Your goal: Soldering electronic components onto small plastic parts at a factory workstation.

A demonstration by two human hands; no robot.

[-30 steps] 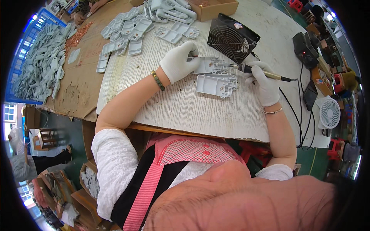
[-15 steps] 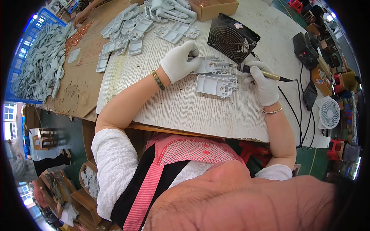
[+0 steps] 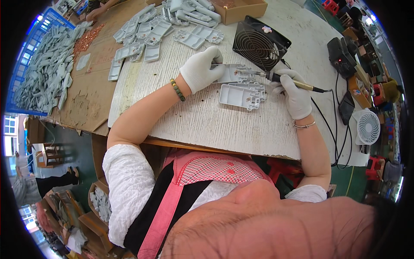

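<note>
In a white glove, my left hand [image 3: 202, 70] pinches the left edge of a pale grey plastic housing [image 3: 230, 73] with shallow compartments. My gloved right hand [image 3: 293, 90] grips a soldering iron [image 3: 297, 83] with a dark and gold handle. Its tip points left and meets the small fittings at the housing's right end; whether it touches them is too small to tell. Just below lies a second grey housing [image 3: 237, 96], partly overlapping another one under it. A black square fan [image 3: 258, 43] stands right behind the work.
Heaped grey housings [image 3: 146, 32] lie at the back left, beside a cardboard box [image 3: 243, 11]. A blue crate [image 3: 26, 47] full of grey parts and a pile of small copper-coloured pieces [image 3: 88, 39] are farther left. At right are a black soldering station [image 3: 343, 54], cables and a white fan [image 3: 368, 126].
Both my hands, the housing and the soldering iron stay practically still. At the far left, another person beyond the table has shifted slightly.
</note>
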